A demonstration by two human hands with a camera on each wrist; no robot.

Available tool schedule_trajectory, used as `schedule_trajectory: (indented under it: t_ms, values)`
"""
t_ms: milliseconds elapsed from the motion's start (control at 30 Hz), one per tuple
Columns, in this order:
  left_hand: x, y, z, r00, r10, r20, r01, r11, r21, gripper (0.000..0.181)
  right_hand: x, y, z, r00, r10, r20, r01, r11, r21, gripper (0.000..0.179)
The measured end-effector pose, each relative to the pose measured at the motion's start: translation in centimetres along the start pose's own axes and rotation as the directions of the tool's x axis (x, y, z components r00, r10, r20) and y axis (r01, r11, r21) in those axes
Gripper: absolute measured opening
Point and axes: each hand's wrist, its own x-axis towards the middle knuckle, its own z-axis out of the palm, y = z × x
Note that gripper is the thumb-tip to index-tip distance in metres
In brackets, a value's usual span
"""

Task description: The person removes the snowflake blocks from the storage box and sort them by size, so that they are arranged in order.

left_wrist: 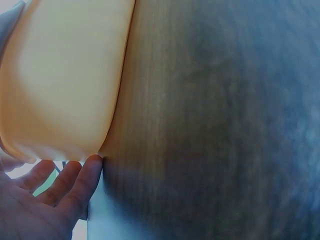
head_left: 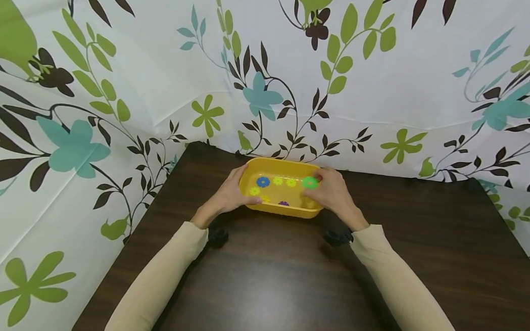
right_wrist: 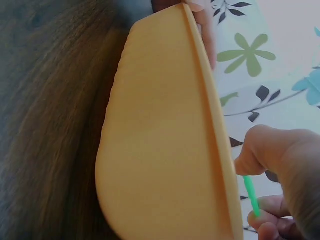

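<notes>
A yellow plastic basin [head_left: 285,208] with rounded corners sits near the far edge of the table. My left hand [head_left: 229,191] grips its left end, thumb over the near rim and fingers along the outer end wall; the left wrist view shows those fingertips [left_wrist: 92,162] against it. Over the basin's right end, my right hand [head_left: 333,192] pinches a green flower-shaped piece [head_left: 310,182], seen edge-on in the right wrist view between thumb and fingers. Inside the basin lie a blue flower piece [head_left: 263,181], several yellow ones [head_left: 278,181] and a purple one [head_left: 283,203], partly hidden by the near wall.
A dark wood-grain table [head_left: 267,277] spreads around the basin. Behind it and at the left hangs a white cloth [head_left: 162,63] printed with leaves and flowers. Black wrist devices [head_left: 338,238] hang below both cuffs, near the tabletop.
</notes>
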Motion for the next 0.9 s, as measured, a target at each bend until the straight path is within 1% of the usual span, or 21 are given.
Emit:
schedule_trajectory:
  t_ms: [100,233,400,500,633,767,900]
  values:
    - [0.1,0.1,0.0,1.0,0.004,0.0,-0.004,1.0,0.001,0.13,-0.7,0.6,-0.7,1.0,0.005,-0.028,-0.005,1.0,0.006,0.048]
    - [0.3,0.2,0.0,1.0,0.011,-0.003,-0.011,1.0,0.001,0.13,-1.7,1.3,-1.6,0.999,0.028,-0.039,-0.028,1.0,0.015,0.047]
    - [0.4,0.0,0.0,1.0,0.016,-0.006,-0.016,1.0,0.009,0.131,-2.9,2.7,-2.5,0.996,0.047,-0.071,-0.043,0.998,0.046,0.042]
    - [0.1,-0.1,0.1,1.0,-0.001,0.002,0.001,1.0,-0.002,0.131,-3.8,3.7,-2.7,0.995,0.055,-0.081,-0.051,0.997,0.055,0.04]
    - [-0.2,-0.1,0.1,1.0,-0.017,0.01,0.017,1.0,-0.003,0.13,-4.7,5.2,-2.9,0.993,0.065,-0.095,-0.061,0.997,0.043,0.04]
    - [-0.2,-0.2,0.1,1.0,0.001,0.002,-0.001,1.0,-0.001,0.129,-5.3,6.7,-3.4,0.989,0.071,-0.127,-0.069,0.997,0.02,0.04]
    - [-0.1,-0.2,0.1,1.0,0.007,-0.002,-0.007,1.0,-0.011,0.129,-5.8,8.2,-3.6,0.988,0.089,-0.124,-0.09,0.996,-0.01,0.041]
